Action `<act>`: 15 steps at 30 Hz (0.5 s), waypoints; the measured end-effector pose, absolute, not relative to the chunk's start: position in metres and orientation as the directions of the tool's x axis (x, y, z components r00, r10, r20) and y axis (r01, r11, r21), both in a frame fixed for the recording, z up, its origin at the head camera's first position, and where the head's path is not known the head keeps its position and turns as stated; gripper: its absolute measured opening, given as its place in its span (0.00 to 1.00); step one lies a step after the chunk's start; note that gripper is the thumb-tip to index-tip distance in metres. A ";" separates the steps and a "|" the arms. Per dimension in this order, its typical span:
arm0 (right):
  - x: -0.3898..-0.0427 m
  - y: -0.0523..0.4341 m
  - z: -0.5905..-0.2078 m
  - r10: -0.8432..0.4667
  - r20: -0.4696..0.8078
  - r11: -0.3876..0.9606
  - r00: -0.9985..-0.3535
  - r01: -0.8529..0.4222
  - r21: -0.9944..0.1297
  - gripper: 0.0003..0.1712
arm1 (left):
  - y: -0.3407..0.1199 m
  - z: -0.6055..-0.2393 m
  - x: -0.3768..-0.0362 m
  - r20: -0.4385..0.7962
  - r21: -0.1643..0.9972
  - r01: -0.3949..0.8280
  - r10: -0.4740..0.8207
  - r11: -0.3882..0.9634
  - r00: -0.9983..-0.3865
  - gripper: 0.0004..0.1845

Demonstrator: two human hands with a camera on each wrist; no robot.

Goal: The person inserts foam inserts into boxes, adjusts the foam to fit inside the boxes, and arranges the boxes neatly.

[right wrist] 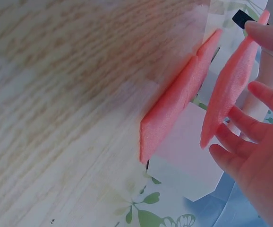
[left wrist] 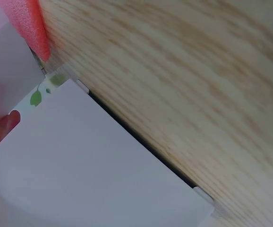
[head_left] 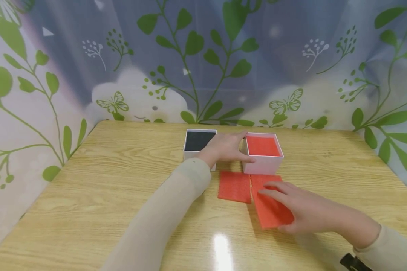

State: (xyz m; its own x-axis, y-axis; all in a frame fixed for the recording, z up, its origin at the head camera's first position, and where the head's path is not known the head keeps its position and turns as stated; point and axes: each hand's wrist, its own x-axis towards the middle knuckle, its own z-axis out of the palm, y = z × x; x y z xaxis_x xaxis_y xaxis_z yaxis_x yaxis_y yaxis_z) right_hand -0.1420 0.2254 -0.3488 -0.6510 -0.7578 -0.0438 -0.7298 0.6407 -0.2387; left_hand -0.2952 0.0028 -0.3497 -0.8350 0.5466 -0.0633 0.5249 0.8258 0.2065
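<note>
My left hand (head_left: 225,146) reaches between two white boxes and holds the right-hand box (head_left: 262,164) at its left side, with the thumb along its front and a finger at the back corner. Red sheets (head_left: 262,146) fill that box nearly to its rim. My right hand (head_left: 302,209) pinches a soft, thin red foam sheet (right wrist: 228,87) between thumb and fingertips, tilted up off the table in the right wrist view. Two more red sheets lie side by side in front of the box, the left one (head_left: 234,187) in full sight and the other (head_left: 265,178) partly covered by the raised sheet.
The left white box (head_left: 190,154), holding black sheets (head_left: 198,141), stands next to my left hand and partly behind it. The wooden table (head_left: 122,169) runs back to a leaf-patterned curtain (head_left: 203,75). A dark strap (head_left: 354,262) shows by my right sleeve.
</note>
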 end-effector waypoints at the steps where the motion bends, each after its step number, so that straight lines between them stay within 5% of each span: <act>1: -0.142 0.225 -0.348 -0.758 -0.044 0.640 -0.651 -0.730 -0.240 0.47 | 0.003 -0.349 -0.295 -0.062 0.207 0.525 0.547 0.825 -0.835 0.56; 15: -0.146 0.227 -0.347 -0.775 0.018 0.612 -0.632 -0.757 -0.227 0.48 | 0.003 -0.348 -0.293 -0.062 0.213 0.520 0.543 0.827 -0.838 0.55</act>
State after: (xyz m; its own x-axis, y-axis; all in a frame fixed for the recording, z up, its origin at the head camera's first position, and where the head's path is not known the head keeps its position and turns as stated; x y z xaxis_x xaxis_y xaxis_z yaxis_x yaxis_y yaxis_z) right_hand -0.1461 0.2266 -0.3468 -0.6318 -0.7749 0.0181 -0.7573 0.6121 -0.2274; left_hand -0.2927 0.0034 -0.3476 -0.8376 0.5429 -0.0616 0.5203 0.8269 0.2134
